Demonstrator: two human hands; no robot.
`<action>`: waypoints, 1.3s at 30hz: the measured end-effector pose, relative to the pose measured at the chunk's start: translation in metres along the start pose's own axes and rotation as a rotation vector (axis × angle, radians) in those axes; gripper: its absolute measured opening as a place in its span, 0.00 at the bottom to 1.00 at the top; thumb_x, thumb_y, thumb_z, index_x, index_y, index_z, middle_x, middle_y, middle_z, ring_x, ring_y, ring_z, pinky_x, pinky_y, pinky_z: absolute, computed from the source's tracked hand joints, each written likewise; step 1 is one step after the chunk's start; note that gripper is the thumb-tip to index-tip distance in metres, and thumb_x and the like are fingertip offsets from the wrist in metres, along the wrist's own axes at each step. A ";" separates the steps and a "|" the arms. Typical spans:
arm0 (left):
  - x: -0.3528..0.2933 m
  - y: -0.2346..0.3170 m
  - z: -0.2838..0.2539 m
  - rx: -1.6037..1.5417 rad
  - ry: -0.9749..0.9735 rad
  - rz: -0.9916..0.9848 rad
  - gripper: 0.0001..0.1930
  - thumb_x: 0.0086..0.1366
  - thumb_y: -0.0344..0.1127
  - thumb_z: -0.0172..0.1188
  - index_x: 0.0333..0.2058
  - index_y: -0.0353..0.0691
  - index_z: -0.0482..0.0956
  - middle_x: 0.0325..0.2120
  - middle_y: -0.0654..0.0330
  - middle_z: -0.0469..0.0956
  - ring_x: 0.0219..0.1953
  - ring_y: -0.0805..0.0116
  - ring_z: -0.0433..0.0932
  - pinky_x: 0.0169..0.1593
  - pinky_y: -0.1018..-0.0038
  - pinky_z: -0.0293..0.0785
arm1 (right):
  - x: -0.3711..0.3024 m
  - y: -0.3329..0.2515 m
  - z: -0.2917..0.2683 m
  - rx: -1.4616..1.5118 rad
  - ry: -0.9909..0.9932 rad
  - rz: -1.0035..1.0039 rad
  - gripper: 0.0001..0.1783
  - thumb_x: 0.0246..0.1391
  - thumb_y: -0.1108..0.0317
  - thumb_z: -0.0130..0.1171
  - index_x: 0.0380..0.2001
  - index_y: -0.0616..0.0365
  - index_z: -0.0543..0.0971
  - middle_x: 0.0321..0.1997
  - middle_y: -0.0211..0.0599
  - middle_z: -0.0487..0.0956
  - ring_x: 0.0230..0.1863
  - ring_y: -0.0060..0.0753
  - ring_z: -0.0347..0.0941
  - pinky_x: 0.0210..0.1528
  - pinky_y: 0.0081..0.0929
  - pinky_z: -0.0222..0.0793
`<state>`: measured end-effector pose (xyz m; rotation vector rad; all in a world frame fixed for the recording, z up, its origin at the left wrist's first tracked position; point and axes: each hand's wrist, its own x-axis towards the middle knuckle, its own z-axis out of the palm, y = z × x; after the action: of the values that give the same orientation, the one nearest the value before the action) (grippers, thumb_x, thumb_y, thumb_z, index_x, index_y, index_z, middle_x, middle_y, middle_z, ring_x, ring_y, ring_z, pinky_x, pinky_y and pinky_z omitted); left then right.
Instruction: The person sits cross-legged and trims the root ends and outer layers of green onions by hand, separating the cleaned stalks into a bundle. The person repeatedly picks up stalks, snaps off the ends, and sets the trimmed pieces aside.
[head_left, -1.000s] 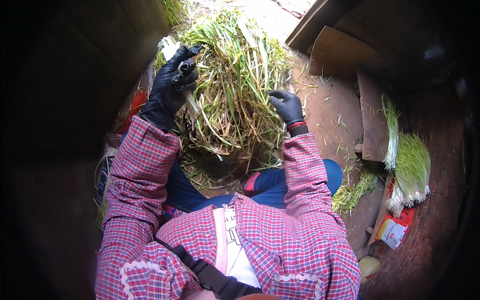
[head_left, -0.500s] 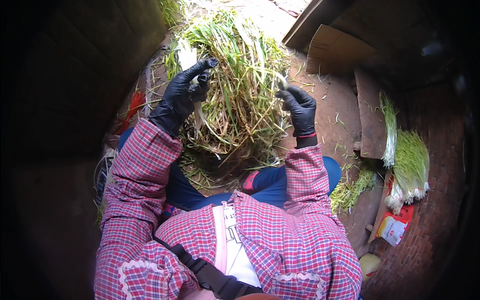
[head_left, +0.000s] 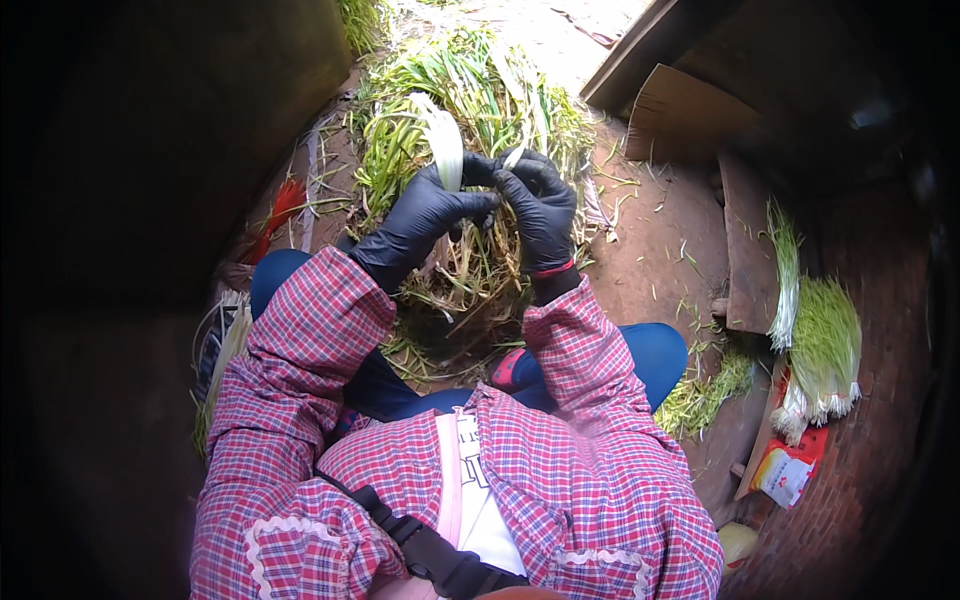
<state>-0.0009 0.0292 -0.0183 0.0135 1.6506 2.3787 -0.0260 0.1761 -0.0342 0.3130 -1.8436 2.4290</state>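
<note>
Left hand (head_left: pixel 425 215): black-gloved, fingers curled closed around a white-stemmed bundle (head_left: pixel 446 150), which stands up above the thumb
Right hand (head_left: pixel 543 212): thumb and finger pinched on a pale stalk (head_left: pixel 515 156), just beside the left hand
Leafy heap (head_left: pixel 490 85): beneath and beyond both hands
Green-and-white bunches (head_left: pixel 825 335): well right of the hands
Cardboard (head_left: pixel 690 112): beyond the right hand, to its right
</note>
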 end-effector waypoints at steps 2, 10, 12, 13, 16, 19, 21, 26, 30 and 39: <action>0.001 -0.006 -0.002 0.073 -0.001 -0.064 0.14 0.52 0.33 0.65 0.38 0.40 0.74 0.23 0.66 0.76 0.20 0.78 0.74 0.20 0.85 0.65 | 0.003 0.004 0.007 -0.124 -0.041 -0.086 0.07 0.40 0.73 0.65 0.26 0.61 0.79 0.40 0.38 0.73 0.45 0.32 0.68 0.50 0.29 0.61; 0.005 0.008 -0.023 -0.295 0.184 -0.014 0.12 0.63 0.38 0.53 0.40 0.36 0.74 0.26 0.63 0.77 0.21 0.78 0.73 0.20 0.85 0.66 | -0.023 -0.020 -0.004 -0.221 -0.430 0.199 0.15 0.56 0.63 0.54 0.40 0.64 0.76 0.30 0.34 0.77 0.30 0.22 0.71 0.34 0.20 0.68; 0.006 0.020 -0.039 -0.346 0.127 0.040 0.14 0.63 0.39 0.53 0.41 0.35 0.74 0.28 0.63 0.77 0.21 0.78 0.73 0.16 0.88 0.63 | -0.035 -0.023 -0.029 -0.384 -0.463 0.200 0.12 0.55 0.65 0.54 0.36 0.63 0.77 0.24 0.32 0.77 0.26 0.21 0.70 0.30 0.21 0.67; 0.008 0.026 -0.044 -0.375 0.180 0.030 0.14 0.63 0.40 0.52 0.41 0.36 0.74 0.28 0.64 0.77 0.21 0.78 0.73 0.13 0.89 0.59 | -0.040 -0.021 -0.042 -0.444 -0.465 0.136 0.11 0.55 0.66 0.54 0.34 0.63 0.78 0.22 0.31 0.77 0.24 0.20 0.70 0.29 0.21 0.67; 0.003 0.040 -0.062 -0.458 0.186 0.096 0.14 0.64 0.40 0.52 0.43 0.37 0.73 0.25 0.66 0.75 0.21 0.78 0.70 0.13 0.89 0.58 | -0.052 -0.006 -0.095 -0.627 -0.414 0.185 0.10 0.53 0.67 0.54 0.30 0.63 0.79 0.21 0.31 0.77 0.22 0.19 0.69 0.28 0.21 0.67; -0.003 0.046 -0.070 -0.478 0.151 0.050 0.15 0.64 0.40 0.51 0.43 0.37 0.73 0.25 0.66 0.75 0.21 0.78 0.71 0.13 0.88 0.58 | -0.054 0.004 -0.141 -0.845 -0.309 0.546 0.11 0.51 0.63 0.56 0.29 0.61 0.79 0.22 0.37 0.78 0.23 0.26 0.73 0.29 0.24 0.68; -0.006 0.043 -0.064 -0.394 0.200 0.040 0.14 0.64 0.38 0.51 0.44 0.35 0.72 0.26 0.65 0.74 0.21 0.80 0.70 0.13 0.90 0.59 | -0.044 0.002 -0.151 -1.315 -0.445 0.502 0.14 0.48 0.59 0.57 0.34 0.57 0.80 0.30 0.44 0.79 0.31 0.41 0.76 0.37 0.32 0.70; -0.010 0.029 -0.033 -0.297 0.135 0.035 0.15 0.62 0.38 0.54 0.44 0.35 0.72 0.27 0.67 0.73 0.30 0.79 0.71 0.33 0.82 0.69 | -0.008 -0.008 -0.075 -0.708 -0.520 -0.024 0.25 0.51 0.58 0.55 0.51 0.59 0.71 0.48 0.46 0.75 0.48 0.39 0.72 0.52 0.31 0.64; -0.012 0.049 -0.035 -0.410 0.246 0.109 0.14 0.64 0.39 0.51 0.43 0.36 0.72 0.26 0.66 0.74 0.23 0.79 0.72 0.21 0.86 0.63 | -0.025 -0.008 0.003 -0.069 -0.651 0.260 0.16 0.57 0.64 0.51 0.42 0.65 0.74 0.29 0.33 0.78 0.30 0.22 0.73 0.33 0.19 0.67; -0.018 0.034 -0.030 -0.330 0.295 -0.015 0.18 0.58 0.39 0.60 0.45 0.37 0.73 0.37 0.61 0.78 0.36 0.71 0.76 0.35 0.77 0.73 | -0.032 -0.017 0.031 -0.042 -0.471 0.351 0.12 0.59 0.63 0.48 0.33 0.59 0.76 0.18 0.23 0.72 0.17 0.12 0.64 0.19 0.11 0.58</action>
<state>0.0059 -0.0129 0.0048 -0.4254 1.3349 2.7137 0.0121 0.1531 -0.0163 0.6578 -2.3050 2.7155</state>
